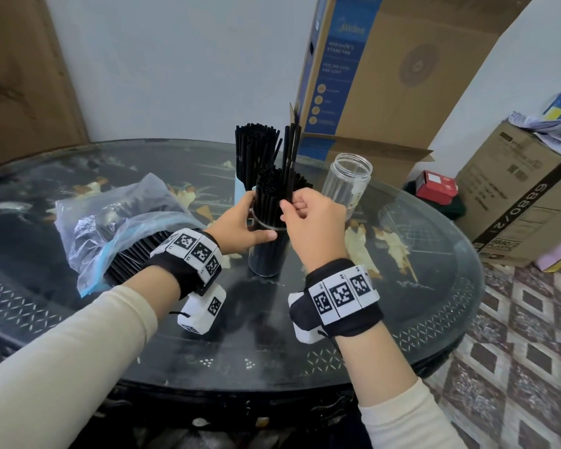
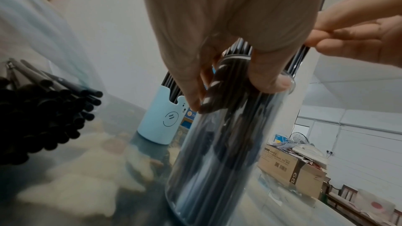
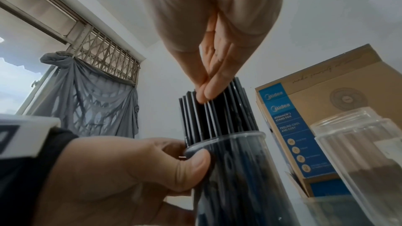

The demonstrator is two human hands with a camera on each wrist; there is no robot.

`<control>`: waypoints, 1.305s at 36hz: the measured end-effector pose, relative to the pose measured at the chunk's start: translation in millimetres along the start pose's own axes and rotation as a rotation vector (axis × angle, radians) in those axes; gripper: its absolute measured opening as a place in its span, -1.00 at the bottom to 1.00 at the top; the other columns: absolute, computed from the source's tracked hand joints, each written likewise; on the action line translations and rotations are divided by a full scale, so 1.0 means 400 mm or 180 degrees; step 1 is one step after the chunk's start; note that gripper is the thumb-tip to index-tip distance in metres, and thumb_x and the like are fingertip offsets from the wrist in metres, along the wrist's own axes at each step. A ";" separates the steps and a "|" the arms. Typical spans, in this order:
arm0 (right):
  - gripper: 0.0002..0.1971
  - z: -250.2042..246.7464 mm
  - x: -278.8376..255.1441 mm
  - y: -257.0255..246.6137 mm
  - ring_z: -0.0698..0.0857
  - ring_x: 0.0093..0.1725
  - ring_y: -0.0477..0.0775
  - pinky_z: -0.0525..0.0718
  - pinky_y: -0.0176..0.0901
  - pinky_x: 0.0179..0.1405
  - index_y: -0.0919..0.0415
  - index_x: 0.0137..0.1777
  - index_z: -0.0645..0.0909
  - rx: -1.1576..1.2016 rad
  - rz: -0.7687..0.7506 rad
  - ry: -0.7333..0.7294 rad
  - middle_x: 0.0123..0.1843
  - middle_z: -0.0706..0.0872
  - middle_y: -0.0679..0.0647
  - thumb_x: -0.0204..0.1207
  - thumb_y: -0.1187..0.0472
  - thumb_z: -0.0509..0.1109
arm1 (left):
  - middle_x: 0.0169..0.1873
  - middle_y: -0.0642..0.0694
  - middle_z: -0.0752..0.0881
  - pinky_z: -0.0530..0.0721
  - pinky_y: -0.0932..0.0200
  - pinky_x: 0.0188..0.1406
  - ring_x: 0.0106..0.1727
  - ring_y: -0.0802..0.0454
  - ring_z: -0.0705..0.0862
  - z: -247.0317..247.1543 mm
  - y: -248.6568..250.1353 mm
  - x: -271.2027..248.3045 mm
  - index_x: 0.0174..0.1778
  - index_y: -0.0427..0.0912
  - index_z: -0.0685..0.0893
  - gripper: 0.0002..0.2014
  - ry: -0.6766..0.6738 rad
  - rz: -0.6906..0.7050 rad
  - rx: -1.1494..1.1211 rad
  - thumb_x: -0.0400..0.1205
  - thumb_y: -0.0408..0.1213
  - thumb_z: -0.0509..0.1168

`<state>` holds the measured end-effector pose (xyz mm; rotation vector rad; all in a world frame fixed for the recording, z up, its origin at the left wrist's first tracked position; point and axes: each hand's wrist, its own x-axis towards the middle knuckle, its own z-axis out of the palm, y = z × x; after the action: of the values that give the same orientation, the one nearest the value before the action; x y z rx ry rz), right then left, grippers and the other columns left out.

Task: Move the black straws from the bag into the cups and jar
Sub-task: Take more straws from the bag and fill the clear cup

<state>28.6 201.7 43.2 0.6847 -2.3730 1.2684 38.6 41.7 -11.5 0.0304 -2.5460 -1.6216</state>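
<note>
Right hand (image 1: 311,218) pinches few black straws (image 1: 290,157) upright over clear cup (image 1: 266,251) | left hand (image 1: 240,222) grips cup rim | blue cup (image 2: 158,119) filled behind | jar (image 1: 347,183) right | bag (image 1: 110,222) left, straws inside

Bare table (image 1: 353,319) lies open along its near edge. At the left edge the bag (image 1: 117,222) blocks passage. Toward the far edge, the blue cup (image 1: 240,189), clear cup (image 1: 268,251) and jar (image 1: 347,186) stand close together.
</note>
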 end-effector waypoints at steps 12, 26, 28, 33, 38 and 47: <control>-0.93 -0.002 -0.027 0.000 0.69 -0.30 -0.18 0.71 -0.30 -0.20 0.21 -0.14 0.69 0.0138 0.0104 0.0018 -0.33 0.69 -0.10 0.51 0.22 0.49 | 0.19 0.11 0.61 0.54 -0.08 0.41 0.31 0.14 0.57 -0.003 0.008 -0.004 0.55 -0.06 0.26 -0.23 -0.0004 0.0054 0.0092 0.48 -0.25 0.51; -0.93 0.010 -0.025 0.010 0.71 -0.24 0.04 0.70 0.04 -0.08 0.21 -0.17 0.69 -0.0137 0.0101 -0.0024 -0.32 0.73 -0.01 0.54 0.28 0.43 | 0.18 0.16 0.62 0.61 0.07 0.33 0.30 0.20 0.59 -0.003 0.008 -0.003 0.52 -0.05 0.29 -0.27 -0.0069 0.0054 -0.0097 0.49 -0.30 0.51; -0.94 0.017 -0.047 0.018 0.74 -0.18 0.07 0.70 0.09 0.02 0.23 -0.10 0.74 -0.0203 0.0107 -0.0098 -0.25 0.76 0.02 0.54 0.30 0.43 | 0.18 0.13 0.63 0.63 0.12 0.29 0.30 0.17 0.60 -0.003 0.007 -0.002 0.51 -0.05 0.30 -0.28 -0.0078 0.0065 -0.0141 0.49 -0.32 0.51; -0.91 0.004 -0.052 0.024 0.77 -0.14 -0.02 0.69 -0.14 0.03 0.23 -0.03 0.77 0.0018 0.0234 -0.0174 -0.19 0.83 0.04 0.55 0.25 0.46 | 0.20 0.12 0.63 0.63 0.16 0.27 0.30 0.24 0.59 -0.005 0.002 -0.001 0.51 -0.03 0.29 -0.28 -0.0105 0.0065 -0.0199 0.49 -0.32 0.51; -0.88 -0.017 -0.027 0.005 0.69 -0.25 -0.30 0.62 -0.52 -0.13 0.22 -0.03 0.77 0.0393 0.0269 -0.0121 -0.25 0.73 -0.13 0.53 0.19 0.49 | 0.27 0.11 0.59 0.62 0.29 0.21 0.31 0.28 0.55 -0.001 0.001 0.000 0.55 -0.07 0.26 -0.25 -0.0077 0.0051 -0.0312 0.50 -0.36 0.50; -0.74 -0.053 0.088 -0.045 0.69 -0.18 -0.18 0.63 -0.45 -0.14 0.16 0.20 0.70 0.0414 -0.0184 0.0242 -0.07 0.74 -0.03 0.55 0.11 0.48 | 0.25 0.12 0.56 0.59 0.55 -0.01 0.18 0.48 0.53 -0.002 0.005 0.003 0.54 -0.06 0.24 -0.27 -0.0111 0.0051 -0.0344 0.52 -0.43 0.46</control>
<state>11.8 202.5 84.9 0.7249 -2.2092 1.4079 37.8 41.8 -9.3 -0.0284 -2.4725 -1.7661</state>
